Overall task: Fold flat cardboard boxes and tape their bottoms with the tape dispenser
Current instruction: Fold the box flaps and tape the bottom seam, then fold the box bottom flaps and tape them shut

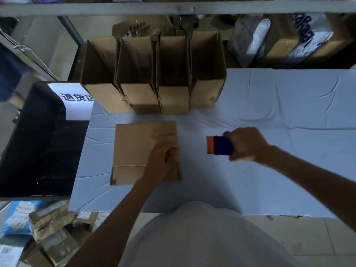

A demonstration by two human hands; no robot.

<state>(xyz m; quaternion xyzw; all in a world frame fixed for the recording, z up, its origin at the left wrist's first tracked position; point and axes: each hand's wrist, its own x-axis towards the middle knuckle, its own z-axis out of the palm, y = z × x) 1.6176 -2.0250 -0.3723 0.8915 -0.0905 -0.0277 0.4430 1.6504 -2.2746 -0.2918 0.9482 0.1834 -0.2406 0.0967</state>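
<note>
A brown cardboard box (134, 149) stands bottom-up on the white-covered table (269, 132), with a strip of clear tape across its top face near the right edge. My left hand (163, 160) presses down on the box's right edge, fingers curled over it. My right hand (246, 144) is off to the right of the box, above the table, gripping a tape dispenser (219, 145) with a blue body and an orange front. The dispenser is apart from the box.
Several folded open boxes (154, 78) stand in a row at the table's far side. A black bin (38, 141) with a white label sits left. Taped parcels (52, 228) lie on the floor lower left. Shelves with bags (269, 39) are behind.
</note>
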